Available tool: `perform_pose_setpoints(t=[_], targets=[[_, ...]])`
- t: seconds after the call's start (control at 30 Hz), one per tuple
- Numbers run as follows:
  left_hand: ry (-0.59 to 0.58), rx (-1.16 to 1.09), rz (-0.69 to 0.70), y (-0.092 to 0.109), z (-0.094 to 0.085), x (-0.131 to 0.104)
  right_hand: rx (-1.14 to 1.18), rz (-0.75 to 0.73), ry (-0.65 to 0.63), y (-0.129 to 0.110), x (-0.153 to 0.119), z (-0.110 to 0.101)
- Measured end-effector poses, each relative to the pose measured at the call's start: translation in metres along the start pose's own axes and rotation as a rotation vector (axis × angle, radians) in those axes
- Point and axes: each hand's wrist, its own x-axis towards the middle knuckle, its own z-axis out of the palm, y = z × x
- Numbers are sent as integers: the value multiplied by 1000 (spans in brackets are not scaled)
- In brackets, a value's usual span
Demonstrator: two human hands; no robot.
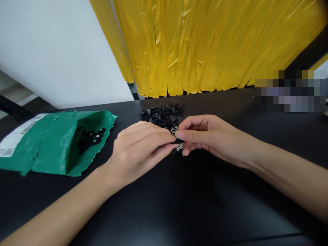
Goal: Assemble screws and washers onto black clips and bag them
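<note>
My left hand (pixel 140 150) and my right hand (pixel 202 136) meet at their fingertips above a black table (pixel 143 212). Both are closed in a pinch; what lies between the fingers is too small and hidden to name. Just beyond the fingertips is a heap of small black parts (pixel 159 114). Small silvery screws (pixel 174 129) show at the near edge of the heap. Several small metal nuts or washers (pixel 179 147) are visible beneath the fingertips, partly covered by my right hand.
A torn green plastic bag (pixel 51 136) lies open at the left, with black parts (pixel 92 138) inside. Yellow plastic strips (pixel 200 44) hang behind the table, beside a white panel (pixel 64 51). The far right is pixelated.
</note>
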Motion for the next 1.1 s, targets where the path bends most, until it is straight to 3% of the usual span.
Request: perform_pose_setpoints(t=[0.33, 1.1], targets=[[1, 6, 3, -2, 0, -2, -157, -60, 21, -2, -2, 0], [10, -9, 51, 0, -1, 1, -163, -68, 3, 1, -1, 1]])
